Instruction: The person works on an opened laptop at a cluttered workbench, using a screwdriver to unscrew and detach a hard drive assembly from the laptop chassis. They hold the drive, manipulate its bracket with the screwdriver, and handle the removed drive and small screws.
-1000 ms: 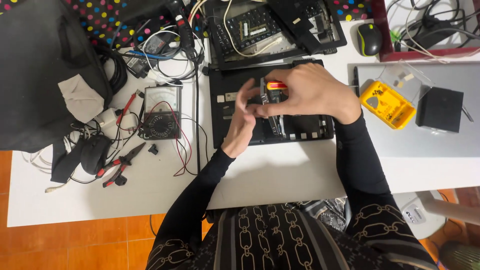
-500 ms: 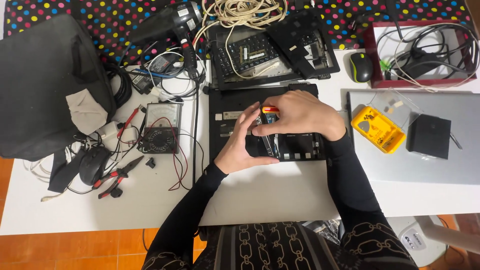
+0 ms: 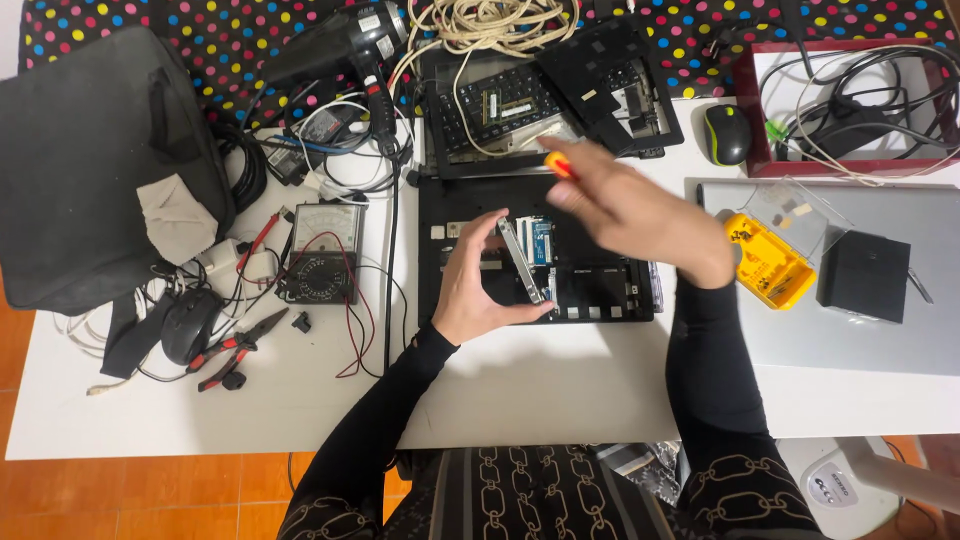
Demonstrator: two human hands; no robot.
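Big white table, opened-up black laptop base in the middle. My left hand has thumb and fingers pinched on the edges of the silver drive, tipped on edge over the bay, long axis running away from me. My right hand, blurry, is closed round an orange-handled screwdriver just right of the drive. Half a second ago both hands huddled over the bay; now the right has lifted off.
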